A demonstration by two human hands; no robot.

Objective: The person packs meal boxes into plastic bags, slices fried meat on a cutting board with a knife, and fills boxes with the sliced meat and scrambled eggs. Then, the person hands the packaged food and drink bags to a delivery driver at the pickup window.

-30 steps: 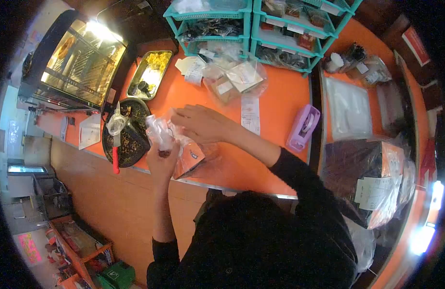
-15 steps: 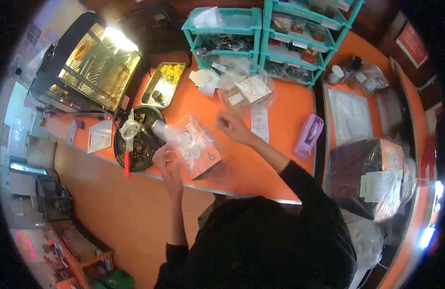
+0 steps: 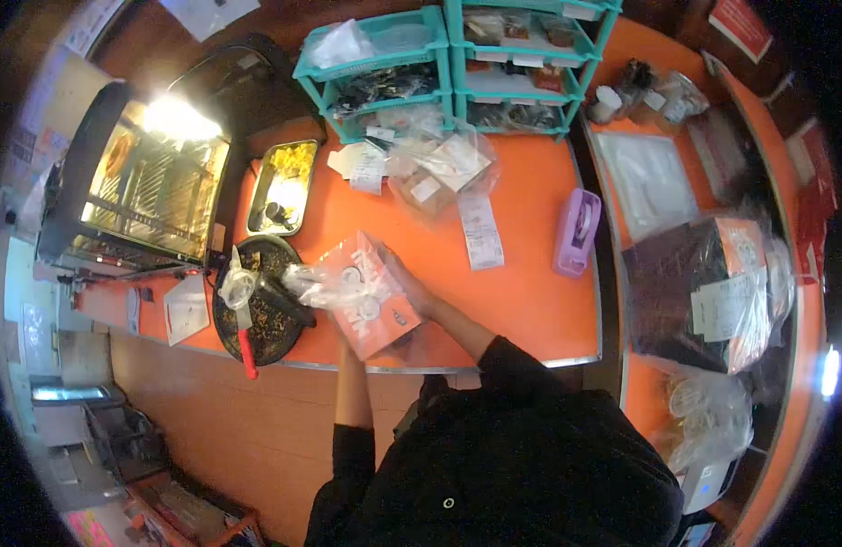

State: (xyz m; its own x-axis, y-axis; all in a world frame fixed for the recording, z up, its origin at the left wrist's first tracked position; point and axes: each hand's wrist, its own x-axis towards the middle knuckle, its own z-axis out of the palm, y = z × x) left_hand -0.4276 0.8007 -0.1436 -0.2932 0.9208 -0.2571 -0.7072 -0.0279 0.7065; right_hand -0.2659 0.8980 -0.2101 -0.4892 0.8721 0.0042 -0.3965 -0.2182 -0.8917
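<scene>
An orange box [image 3: 371, 296] inside a clear plastic bag [image 3: 325, 287] is at the front of the orange counter, with the bag's gathered end pointing left. My right hand [image 3: 410, 290] lies along the box's right side and grips it, its fingers partly behind the box. At the lower left edge of the box is my left hand [image 3: 350, 346], whose fingers are hidden by it. Just left of the bag, a round dark pan [image 3: 266, 333] holds brown crumbly food, and a red-handled tool [image 3: 247, 351] rests across it.
A metal tray [image 3: 284, 196] of yellow food stands beside a lit glass warmer [image 3: 152, 187]. Teal racks [image 3: 375, 64] stand behind bagged packages [image 3: 448, 169] and a receipt [image 3: 480, 232]. To the right are a purple tape dispenser [image 3: 577, 232] and a large wrapped package [image 3: 694, 296].
Both hands have come to the sides of the bagged box. My right hand has moved from above the counter onto the box, and my left hand has left the bag's gathered end.
</scene>
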